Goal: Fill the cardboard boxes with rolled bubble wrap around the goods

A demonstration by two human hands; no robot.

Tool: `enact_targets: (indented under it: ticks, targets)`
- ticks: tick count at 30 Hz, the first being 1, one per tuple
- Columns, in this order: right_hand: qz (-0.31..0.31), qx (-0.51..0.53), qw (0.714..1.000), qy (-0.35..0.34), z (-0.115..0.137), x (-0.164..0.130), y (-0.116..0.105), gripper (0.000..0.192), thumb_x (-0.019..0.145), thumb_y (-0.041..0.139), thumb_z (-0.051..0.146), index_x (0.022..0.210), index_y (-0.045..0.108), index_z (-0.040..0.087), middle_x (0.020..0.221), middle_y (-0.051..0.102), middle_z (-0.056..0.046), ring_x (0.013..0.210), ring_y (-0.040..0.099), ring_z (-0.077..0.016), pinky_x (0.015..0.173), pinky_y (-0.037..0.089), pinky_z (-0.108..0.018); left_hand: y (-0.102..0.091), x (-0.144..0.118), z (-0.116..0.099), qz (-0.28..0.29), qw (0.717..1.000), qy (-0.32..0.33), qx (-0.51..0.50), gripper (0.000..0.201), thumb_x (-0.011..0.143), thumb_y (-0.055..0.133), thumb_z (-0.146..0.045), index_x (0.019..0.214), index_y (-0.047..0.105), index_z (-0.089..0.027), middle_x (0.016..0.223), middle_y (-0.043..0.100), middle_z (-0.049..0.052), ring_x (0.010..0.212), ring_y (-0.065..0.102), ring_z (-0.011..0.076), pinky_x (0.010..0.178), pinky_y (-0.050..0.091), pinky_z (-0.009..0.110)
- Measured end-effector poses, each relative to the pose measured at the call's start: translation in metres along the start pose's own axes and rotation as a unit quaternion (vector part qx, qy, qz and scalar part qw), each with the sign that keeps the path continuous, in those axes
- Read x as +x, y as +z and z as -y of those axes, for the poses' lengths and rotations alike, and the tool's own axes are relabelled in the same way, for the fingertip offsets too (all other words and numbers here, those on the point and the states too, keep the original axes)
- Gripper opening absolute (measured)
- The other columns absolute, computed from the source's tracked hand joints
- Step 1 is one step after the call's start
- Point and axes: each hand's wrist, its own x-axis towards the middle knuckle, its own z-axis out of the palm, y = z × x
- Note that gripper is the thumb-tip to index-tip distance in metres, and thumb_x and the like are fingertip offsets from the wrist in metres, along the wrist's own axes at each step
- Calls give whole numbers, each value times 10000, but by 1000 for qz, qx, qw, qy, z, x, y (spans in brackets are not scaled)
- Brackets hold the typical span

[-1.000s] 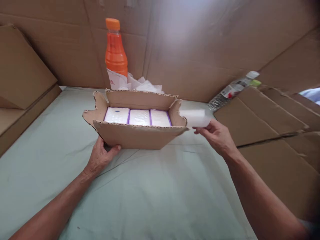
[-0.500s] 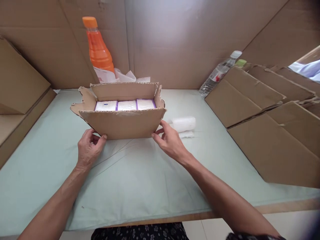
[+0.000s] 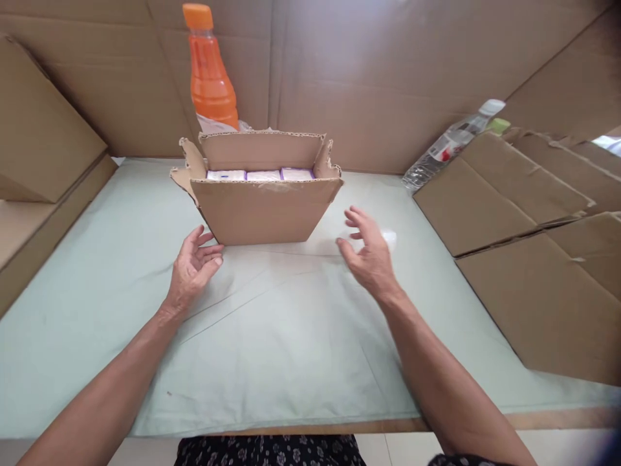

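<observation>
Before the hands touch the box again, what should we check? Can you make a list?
1. Left hand empty and open: ok.
2. Right hand empty and open: ok.
3. Cardboard box sits flat on the table: ok.
4. Box flaps open, white packs in a row inside: ok.
5. Orange bottle upright behind the box, touching it or not: cannot tell.
6. White thing behind the right hand, out of the way: cannot tell.

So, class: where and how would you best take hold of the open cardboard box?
Probably grip the cardboard box by its two short end walls, low down, one hand from each side. Its flaps stand open and floppy, and white packs fill it. The left hand and right hand already flank it, open.
</observation>
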Motion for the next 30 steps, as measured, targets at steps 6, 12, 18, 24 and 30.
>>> enact_targets:
  ticks: [6,12,18,24,30]
  targets:
    - [112,-210,971,28,-41,-17,-51,345,782,560,161,1085,716,207,1295,689,-149,1293,554,-408,1013,429,-622,-2,-5,0,-76,991,53,91,584,779,716,-313,1325,578,-157,1182,670,112,938,724,218,846,592,390]
    - [96,120,984,88,14,-45,-66,258,917,635,464,1017,698,234,902,708,-43,827,647,-215,732,514,-349,2,-27,-30,-79,969,137,192,315,840,662,-286,1137,695,-185,1134,683,77,989,704,214,949,565,418]
    - [203,399,884,133,58,-63,-60,262,882,729,464,995,719,228,911,691,-32,799,645,-168,685,511,-286,41,-75,-63,190,981,2,44,1039,743,832,-482,1594,269,-281,1638,364,149,1524,342,345,1214,349,542]
    - [265,540,773,203,67,-76,-46,378,791,782,524,1016,712,228,878,697,-38,749,659,-178,704,544,-323,63,-77,-51,269,951,-125,-90,1111,740,820,-563,1613,217,-232,1669,294,185,1573,214,360,1250,244,541]
    - [169,484,807,292,46,-72,-25,417,766,761,508,1056,693,216,958,741,-67,765,691,-193,689,571,-333,67,-82,-54,382,883,-224,-158,600,750,839,-469,1239,653,-176,1170,723,122,1043,700,260,910,538,368]
